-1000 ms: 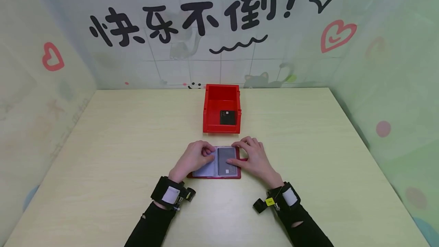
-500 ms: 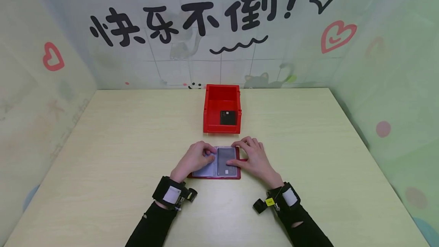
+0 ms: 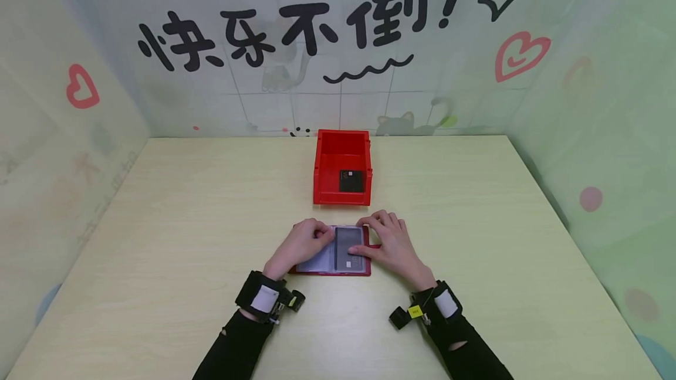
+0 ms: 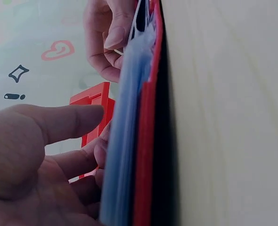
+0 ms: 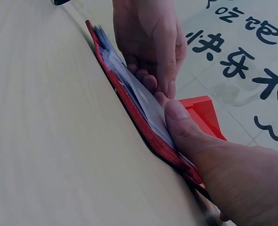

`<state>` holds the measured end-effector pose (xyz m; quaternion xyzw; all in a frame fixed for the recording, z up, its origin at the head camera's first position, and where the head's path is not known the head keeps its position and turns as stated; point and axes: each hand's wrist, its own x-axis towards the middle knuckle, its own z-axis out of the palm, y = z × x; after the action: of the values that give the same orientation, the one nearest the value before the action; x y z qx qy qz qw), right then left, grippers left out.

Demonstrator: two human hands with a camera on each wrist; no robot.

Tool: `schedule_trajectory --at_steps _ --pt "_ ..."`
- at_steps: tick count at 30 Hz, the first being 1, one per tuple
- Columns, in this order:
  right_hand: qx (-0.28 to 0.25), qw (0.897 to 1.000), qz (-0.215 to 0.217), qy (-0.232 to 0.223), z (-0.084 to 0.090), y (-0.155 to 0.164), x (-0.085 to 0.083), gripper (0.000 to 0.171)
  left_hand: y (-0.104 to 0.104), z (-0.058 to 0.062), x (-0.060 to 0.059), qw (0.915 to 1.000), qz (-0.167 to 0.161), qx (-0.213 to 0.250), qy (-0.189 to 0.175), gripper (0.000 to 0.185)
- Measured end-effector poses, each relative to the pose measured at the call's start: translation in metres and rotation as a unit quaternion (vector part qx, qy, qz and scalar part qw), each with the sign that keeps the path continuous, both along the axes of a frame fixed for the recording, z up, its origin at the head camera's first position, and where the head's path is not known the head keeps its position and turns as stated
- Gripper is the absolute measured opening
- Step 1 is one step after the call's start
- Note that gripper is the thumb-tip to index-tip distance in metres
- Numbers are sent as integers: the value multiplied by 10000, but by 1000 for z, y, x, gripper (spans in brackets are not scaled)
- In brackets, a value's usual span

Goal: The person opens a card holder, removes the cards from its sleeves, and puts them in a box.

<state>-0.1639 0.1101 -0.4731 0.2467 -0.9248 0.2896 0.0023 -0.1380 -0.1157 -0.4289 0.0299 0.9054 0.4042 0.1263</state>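
The red card holder (image 3: 333, 251) lies open on the table (image 3: 158, 239) just before the red bin (image 3: 341, 166) — one black card (image 3: 351, 180) already in it — while the left hand (image 3: 301, 242) pinches a sleeve page and the right hand (image 3: 388, 242) presses flat, its fingers straight, on a grey card (image 3: 348, 248) not yet out.

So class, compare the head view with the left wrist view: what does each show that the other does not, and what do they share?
Only the head view shows the black card inside the red bin and the grey card in the card holder's right sleeve. Only the left wrist view shows the holder's stacked sleeves edge-on. Both show the left hand, the right hand, the holder and the bin.
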Motion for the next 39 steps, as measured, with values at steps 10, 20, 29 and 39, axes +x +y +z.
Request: schedule_trajectory --at_steps 10,20,29,39 --pt "24 10000 -40 -29 0 -1 1 53 8 -1 4 9991 109 -262 303 21" --pt "99 9999 -40 -107 1 0 1 54 4 -1 3 9995 244 -214 8 21" --pt "145 9998 -58 -143 1 0 -1 54 2 0 4 9996 262 -83 84 22" --pt "133 9996 -86 -231 2 -1 0 54 -7 2 1 9992 394 24 -64 21"
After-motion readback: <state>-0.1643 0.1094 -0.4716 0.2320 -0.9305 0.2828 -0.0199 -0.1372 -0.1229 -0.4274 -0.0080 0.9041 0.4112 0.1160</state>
